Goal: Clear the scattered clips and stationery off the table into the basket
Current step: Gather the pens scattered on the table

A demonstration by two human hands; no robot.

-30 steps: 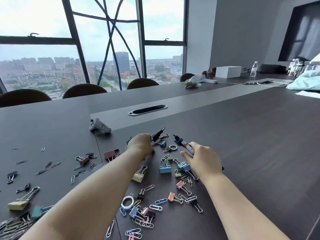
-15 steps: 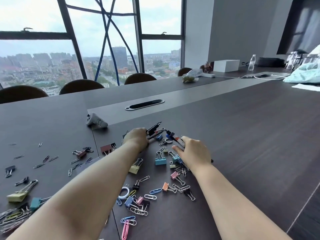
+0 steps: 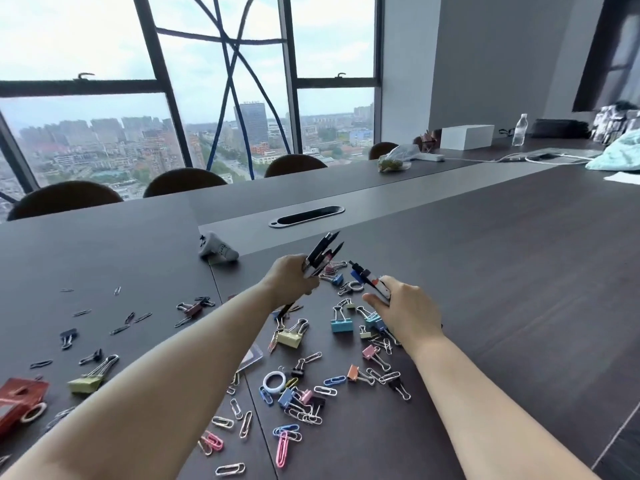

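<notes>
My left hand (image 3: 292, 278) is shut on a bundle of black pens (image 3: 320, 252) that point up and away, lifted off the dark table (image 3: 502, 289). To its right, my right hand (image 3: 408, 311) grips a few pens or markers (image 3: 369, 280) that lie low over the table. Below both hands lies a scatter of coloured binder clips, among them a blue one (image 3: 341, 323) and a yellow one (image 3: 290, 337), plus paper clips (image 3: 284, 448) and a white tape ring (image 3: 274, 381). More clips (image 3: 86, 381) spread to the left. No basket is in view.
A red object (image 3: 19, 398) sits at the left edge with a tape ring beside it. A grey-white controller-like device (image 3: 216, 251) lies beyond the clips, next to a cable slot (image 3: 306, 216). Chairs line the far side; a box, a bottle and bags stand far right.
My left hand has lifted the black pens off the table and tilted them upward. My right hand has closed further around its pens. The camera has come closer.
</notes>
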